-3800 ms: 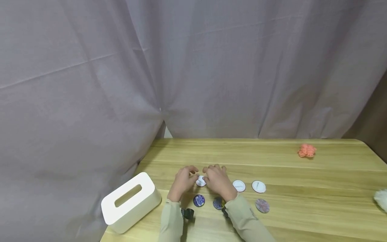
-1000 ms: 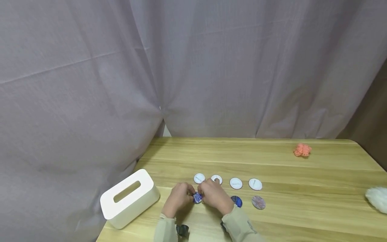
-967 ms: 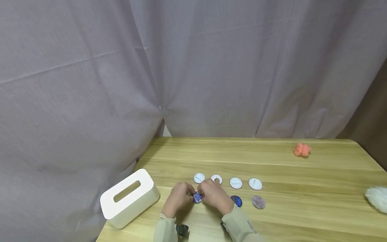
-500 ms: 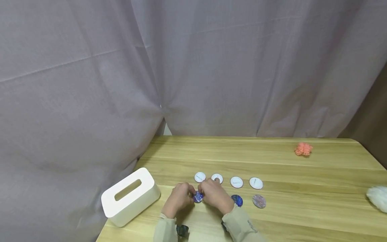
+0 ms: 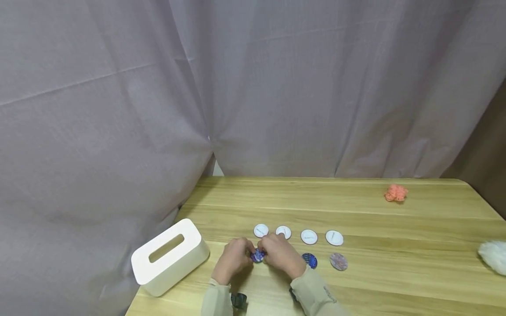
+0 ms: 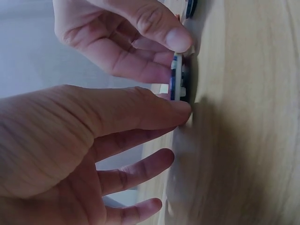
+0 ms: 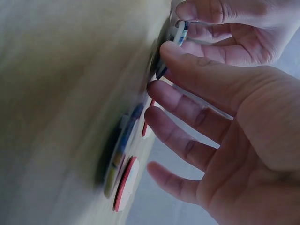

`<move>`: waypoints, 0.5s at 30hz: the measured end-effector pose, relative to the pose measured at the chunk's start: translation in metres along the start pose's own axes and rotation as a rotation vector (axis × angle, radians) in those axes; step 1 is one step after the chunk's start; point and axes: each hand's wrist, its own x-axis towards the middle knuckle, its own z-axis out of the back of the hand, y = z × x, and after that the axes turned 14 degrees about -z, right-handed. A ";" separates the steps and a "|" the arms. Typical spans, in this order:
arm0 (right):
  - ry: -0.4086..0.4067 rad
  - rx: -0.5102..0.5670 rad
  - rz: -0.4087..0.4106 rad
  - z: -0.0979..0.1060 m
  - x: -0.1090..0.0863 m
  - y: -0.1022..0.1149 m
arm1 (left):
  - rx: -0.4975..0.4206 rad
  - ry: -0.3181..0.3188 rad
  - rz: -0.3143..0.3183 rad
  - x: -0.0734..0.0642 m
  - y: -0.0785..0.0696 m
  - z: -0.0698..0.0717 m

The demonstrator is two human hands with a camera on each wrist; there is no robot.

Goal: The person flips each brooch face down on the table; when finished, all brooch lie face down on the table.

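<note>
A round blue-and-purple button badge [image 5: 258, 255] is pinched at opposite edges between my two hands, low over the table. My left hand [image 5: 236, 258] grips its left edge with thumb and index finger, the other fingers spread apart in the left wrist view. On the opposite edge, my right hand [image 5: 280, 254] pinches it with thumb and forefinger. The badge [image 6: 178, 77] appears edge-on in the left wrist view, pale rim and back fitting facing the table. Another colourful badge [image 7: 123, 150] lies beside my right hand in the right wrist view.
Behind my hands runs a row of white-backed badges, including one at the left end [image 5: 261, 230]. A dark blue badge [image 5: 309, 260] and a pinkish one [image 5: 338, 261] lie right. A white tissue box [image 5: 170, 256], coral yarn bundle [image 5: 395, 193] and white fluffy thing [image 5: 494, 256] stand around.
Both hands have come nearer from the leftmost white-backed badge to the blue-purple badge and taken hold of it. Over the last second they stay in place, the badge shifting slightly between the fingertips.
</note>
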 end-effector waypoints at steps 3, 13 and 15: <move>0.026 0.036 -0.024 0.003 0.000 -0.001 | -0.006 -0.012 -0.006 0.000 -0.001 0.002; 0.055 0.107 -0.054 0.008 -0.001 -0.001 | -0.020 -0.076 -0.039 -0.002 0.000 0.002; 0.033 0.111 -0.034 0.008 -0.001 -0.002 | -0.032 -0.091 -0.038 -0.002 0.001 0.001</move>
